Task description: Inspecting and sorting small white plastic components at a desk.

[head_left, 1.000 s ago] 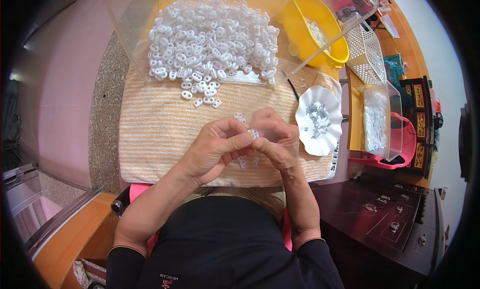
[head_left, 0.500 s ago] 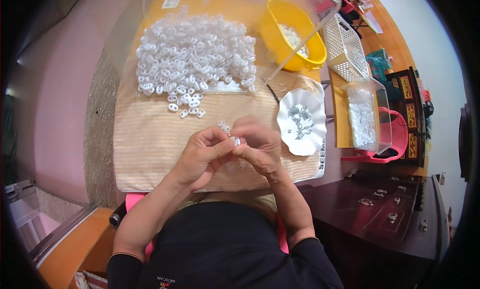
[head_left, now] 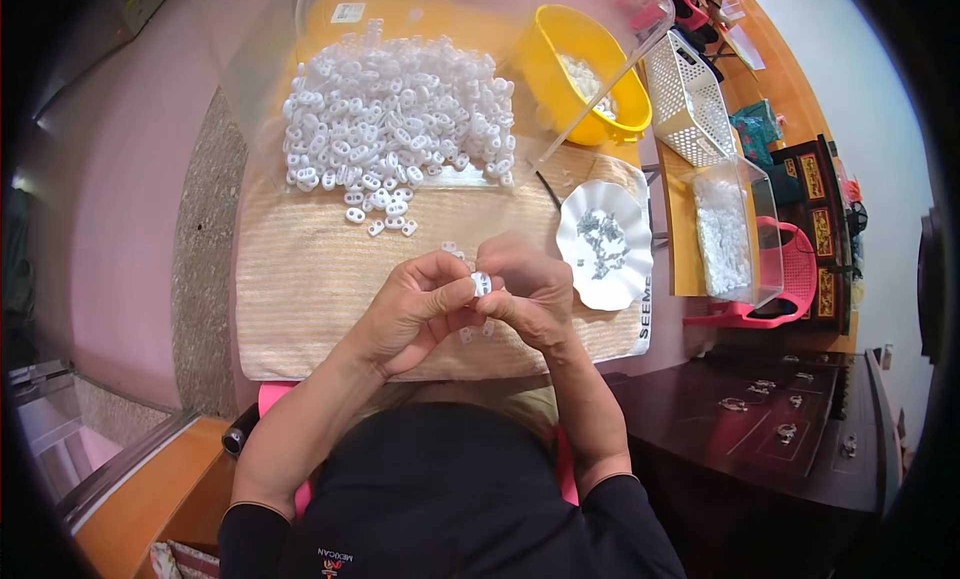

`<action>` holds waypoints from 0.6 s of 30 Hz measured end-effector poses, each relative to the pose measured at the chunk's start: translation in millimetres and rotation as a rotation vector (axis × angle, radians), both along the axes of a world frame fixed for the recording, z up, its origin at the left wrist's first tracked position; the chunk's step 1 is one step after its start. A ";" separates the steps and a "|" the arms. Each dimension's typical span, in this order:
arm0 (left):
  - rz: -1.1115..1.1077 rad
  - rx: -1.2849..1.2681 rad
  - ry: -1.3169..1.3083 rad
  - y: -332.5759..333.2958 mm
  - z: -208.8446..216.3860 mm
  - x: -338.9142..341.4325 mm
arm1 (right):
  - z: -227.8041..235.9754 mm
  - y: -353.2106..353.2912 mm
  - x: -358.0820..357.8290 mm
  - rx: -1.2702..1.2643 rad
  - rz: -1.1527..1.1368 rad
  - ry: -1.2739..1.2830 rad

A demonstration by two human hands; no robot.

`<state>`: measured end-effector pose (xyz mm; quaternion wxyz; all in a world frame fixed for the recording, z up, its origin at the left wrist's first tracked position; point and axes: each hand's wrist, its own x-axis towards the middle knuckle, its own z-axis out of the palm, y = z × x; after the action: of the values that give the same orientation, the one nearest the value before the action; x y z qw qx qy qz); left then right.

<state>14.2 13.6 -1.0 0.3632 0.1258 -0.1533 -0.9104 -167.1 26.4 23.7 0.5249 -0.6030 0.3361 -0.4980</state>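
Note:
Over the striped cloth near the table's front edge, my left hand [head_left: 420,304] pinches a small white oval plastic piece with two holes [head_left: 482,283] between thumb and forefinger. My right hand [head_left: 535,294] meets it from the right, thumb and fingertips closed at the piece; its upper fingers are smeared by motion. A few similar pieces lie on the cloth, partly hidden by my hands. Beyond is a large heap of white two-hole pieces [head_left: 400,119], spilling from a clear box. A scalloped white plate [head_left: 637,224] with small dark grey bits stands right of my right hand.
A yellow tub [head_left: 548,44] holding pale pieces stands at the far right of the table. Beside it are a white slotted basket [head_left: 690,104] and a clear box of white pieces [head_left: 762,229]. A pink chair [head_left: 795,269] and dark drawers [head_left: 750,419] stand at right.
Both hands have shifted slightly to the right in the picture, with the white piece still between them. My right hand's upper fingers have moved; the view has shifted a little too.

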 end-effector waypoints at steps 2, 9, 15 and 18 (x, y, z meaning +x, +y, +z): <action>0.006 0.006 0.000 -0.4 -0.5 -0.6 | 1.0 -1.5 -0.1 -0.025 -0.009 0.033; -0.007 0.009 0.014 0.1 -0.2 1.0 | 6.1 2.0 4.2 -0.075 -0.081 0.095; -0.012 -0.017 0.045 2.8 0.8 1.3 | 12.7 7.6 11.9 -0.071 -0.168 0.145; 0.013 -0.022 0.041 5.1 3.7 -0.1 | 12.1 8.8 13.3 -0.092 -0.180 0.148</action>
<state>14.1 18.7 2.7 0.3736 0.1043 -0.1550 -0.9086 -153.9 35.2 35.8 0.4235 -0.6288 0.4036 -0.5122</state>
